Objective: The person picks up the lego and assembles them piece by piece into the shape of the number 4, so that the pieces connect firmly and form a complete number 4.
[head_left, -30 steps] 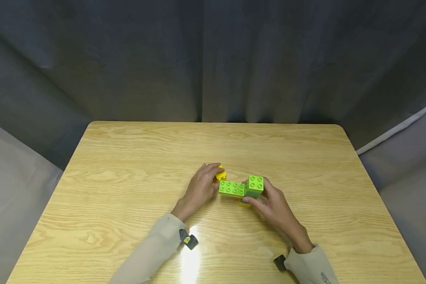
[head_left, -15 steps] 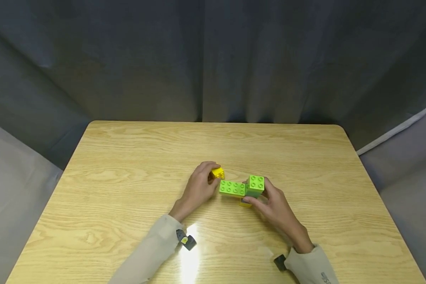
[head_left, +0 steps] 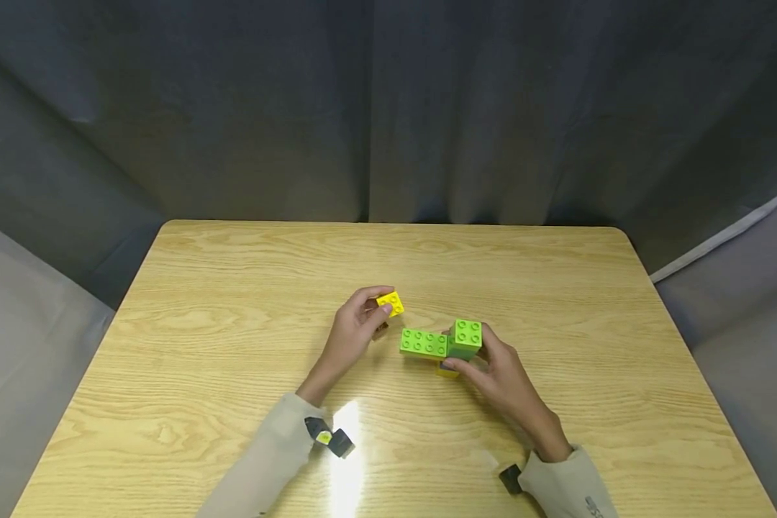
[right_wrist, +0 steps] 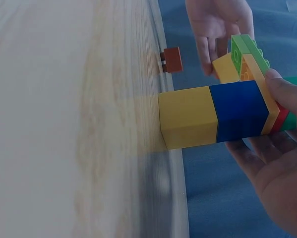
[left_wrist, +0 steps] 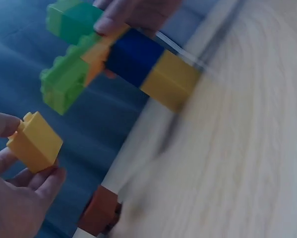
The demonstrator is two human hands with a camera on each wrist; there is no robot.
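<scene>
In my left hand [head_left: 348, 334] a small yellow brick [head_left: 391, 303] is pinched between thumb and fingers, studs facing the head camera. My right hand [head_left: 508, 378] grips a brick stack standing on the table. From the bottom, the right wrist view shows a yellow brick [right_wrist: 188, 118], a blue brick [right_wrist: 240, 110], a thin orange layer [right_wrist: 261, 94], some red [right_wrist: 281, 118] and green above. A long light green brick [head_left: 424, 343] juts left from the stack, apart from the left hand's brick. A light green brick [head_left: 468, 332] tops it.
A reddish-brown brick [left_wrist: 99, 210] lies on the wooden table [head_left: 233, 288], partly hidden under my left hand in the head view. A dark curtain [head_left: 388, 108] hangs behind the table's far edge.
My left hand has drawn back left and away from the stack, turning the yellow brick so its studs face up. The brown brick came partly into sight. My right hand stays put.
</scene>
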